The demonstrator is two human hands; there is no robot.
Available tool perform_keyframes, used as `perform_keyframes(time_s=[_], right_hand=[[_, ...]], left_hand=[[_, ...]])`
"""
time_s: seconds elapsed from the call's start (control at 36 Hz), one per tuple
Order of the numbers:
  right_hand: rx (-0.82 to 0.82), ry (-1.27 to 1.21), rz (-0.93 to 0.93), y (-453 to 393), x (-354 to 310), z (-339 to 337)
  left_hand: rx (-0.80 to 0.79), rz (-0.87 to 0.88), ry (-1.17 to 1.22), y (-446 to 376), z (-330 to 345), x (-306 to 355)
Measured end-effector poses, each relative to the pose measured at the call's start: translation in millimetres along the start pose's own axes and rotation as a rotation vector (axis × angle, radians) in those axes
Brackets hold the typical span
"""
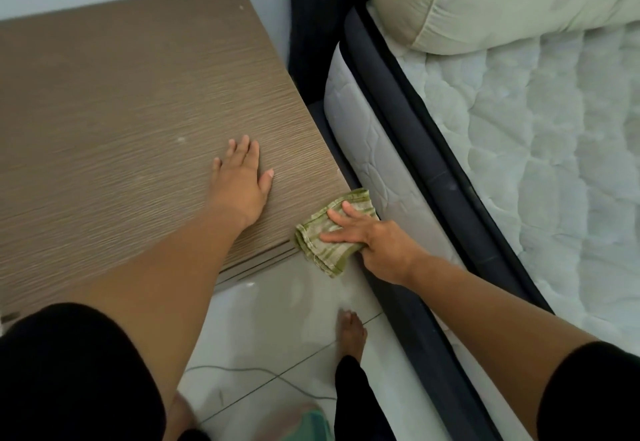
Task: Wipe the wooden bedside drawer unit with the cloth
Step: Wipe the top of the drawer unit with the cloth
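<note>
**Cloth at the drawer unit's corner**

Head view: the left hand [242,177] lies flat on the top of the wooden drawer unit [121,111], fingers straight and spread. The right hand [374,240] presses a folded green cloth [325,243] against the unit's near right corner, fingers extended over it, thumb tucked beneath. A mattress [519,129] sits just beside the unit; a bare foot [351,333] stands on the tiled floor [294,302].
</note>
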State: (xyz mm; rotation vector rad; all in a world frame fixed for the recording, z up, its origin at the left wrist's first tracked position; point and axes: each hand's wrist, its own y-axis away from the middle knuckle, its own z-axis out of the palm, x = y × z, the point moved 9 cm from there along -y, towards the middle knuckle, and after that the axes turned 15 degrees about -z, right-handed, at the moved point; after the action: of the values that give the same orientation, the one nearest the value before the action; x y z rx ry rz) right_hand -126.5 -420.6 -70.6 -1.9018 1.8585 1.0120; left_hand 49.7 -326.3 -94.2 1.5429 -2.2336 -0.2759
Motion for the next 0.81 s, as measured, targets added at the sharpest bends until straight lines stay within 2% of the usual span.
perform_keyframes(time_s=[0.11,0.17,0.28,0.36,0.53,0.64,0.81], right_hand=[[-0.105,0.021,0.054,-3,-9,-16],[-0.091,0.079,0.08,-14,-16,-38],[0.133,0.06,0.06,-43,-44,-82],[0.241,0.064,0.008,-68,-63,-94],[0.359,0.075,0.036,-123,-70,-94],[0.401,0.137,0.07,-166,-57,-86],[0.311,0.235,0.075,-211,-42,-59]], left_hand=[[-0.046,0.037,0.022,1,-14,-6],[-0.031,0.03,0.061,-2,-28,-10],[0.031,0.01,0.072,-8,-56,-19],[0.04,-0.027,0.04,-11,-67,-32],[0.03,-0.105,0.06,-23,-61,-72],[0.091,-0.187,0.062,-44,-64,-115],[0.187,-0.218,-0.001,-73,-71,-162]])
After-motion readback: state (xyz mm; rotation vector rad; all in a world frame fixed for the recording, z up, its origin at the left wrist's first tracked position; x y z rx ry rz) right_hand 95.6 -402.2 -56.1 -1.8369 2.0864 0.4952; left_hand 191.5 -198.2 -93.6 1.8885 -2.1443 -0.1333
